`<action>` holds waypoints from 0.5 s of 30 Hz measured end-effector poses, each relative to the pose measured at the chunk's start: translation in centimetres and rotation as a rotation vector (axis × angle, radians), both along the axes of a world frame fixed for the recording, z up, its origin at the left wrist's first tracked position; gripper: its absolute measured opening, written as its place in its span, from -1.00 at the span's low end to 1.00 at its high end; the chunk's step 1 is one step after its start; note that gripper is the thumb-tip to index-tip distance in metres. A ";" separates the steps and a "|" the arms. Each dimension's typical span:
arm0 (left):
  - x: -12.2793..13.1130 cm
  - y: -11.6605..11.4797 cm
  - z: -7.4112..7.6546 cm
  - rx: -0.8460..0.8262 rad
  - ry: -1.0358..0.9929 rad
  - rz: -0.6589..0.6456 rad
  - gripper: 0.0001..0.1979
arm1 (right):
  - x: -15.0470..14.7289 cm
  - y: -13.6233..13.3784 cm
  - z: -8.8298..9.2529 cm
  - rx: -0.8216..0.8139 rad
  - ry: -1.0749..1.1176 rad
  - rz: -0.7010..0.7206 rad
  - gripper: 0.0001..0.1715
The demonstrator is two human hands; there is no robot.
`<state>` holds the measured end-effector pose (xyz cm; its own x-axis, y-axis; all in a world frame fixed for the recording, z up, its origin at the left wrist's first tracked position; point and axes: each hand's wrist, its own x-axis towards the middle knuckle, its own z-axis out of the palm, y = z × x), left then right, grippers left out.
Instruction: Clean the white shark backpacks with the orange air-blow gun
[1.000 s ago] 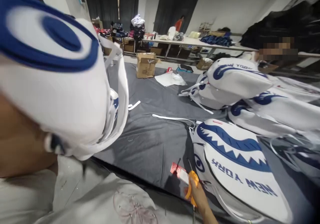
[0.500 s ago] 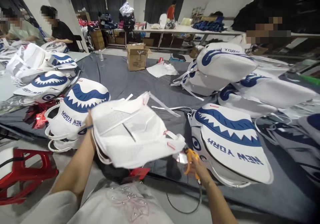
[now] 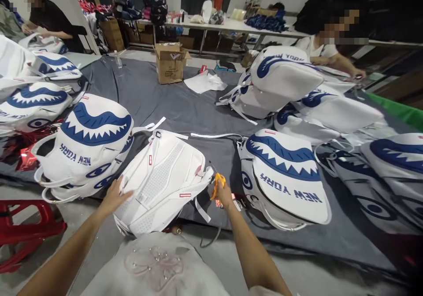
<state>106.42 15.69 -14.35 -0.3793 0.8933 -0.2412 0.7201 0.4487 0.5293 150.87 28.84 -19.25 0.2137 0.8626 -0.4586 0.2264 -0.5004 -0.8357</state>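
A white backpack (image 3: 165, 172) lies on the dark cloth in front of me, with its padded back panel and shoulder straps facing up. My left hand (image 3: 115, 197) grips its near left edge, the thumb on top and the other fingers partly hidden. Orange-handled scissors (image 3: 218, 185) are held in my right hand (image 3: 225, 194), beside a loose strap end (image 3: 206, 177) on the bag's right side. The blades point away from me, and whether they touch the strap I cannot tell.
White backpacks with blue shark teeth stand at left (image 3: 95, 128) and right (image 3: 287, 177), more piled behind (image 3: 284, 82). A cardboard box (image 3: 170, 64) and a white sheet (image 3: 205, 82) sit farther back. Beside the table is a red stool (image 3: 29, 225). Co-workers are at both sides.
The backpack has gone from being held up with its back panel hidden to lying with straps upward. My right hand has moved left with the scissors, and the view has shifted.
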 end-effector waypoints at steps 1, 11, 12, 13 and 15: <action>0.5 -0.3 -0.3 -0.068 0.092 -0.063 0.03 | -0.7 1.3 0.4 0.026 -0.056 0.001 -0.47; 5.0 -0.1 -0.4 -0.013 0.454 -0.040 -0.11 | -1.8 3.0 6.4 0.068 -0.618 0.092 -0.41; 5.4 0.6 -0.2 -0.004 0.460 -0.034 -0.12 | -1.4 2.7 7.3 0.073 -0.663 0.100 -0.42; 5.9 1.2 0.0 0.002 0.466 -0.028 -0.12 | -1.2 2.5 8.2 0.082 -0.707 0.108 -0.43; 6.5 2.1 0.2 0.000 0.468 -0.012 -0.12 | -1.3 2.0 9.7 0.107 -0.786 0.130 -0.46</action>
<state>112.89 17.81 -14.11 -0.4365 0.8985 -0.0461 0.8869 0.4384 0.1460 149.62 30.84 -9.55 0.3343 0.9336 -0.1292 0.8197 -0.3557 -0.4490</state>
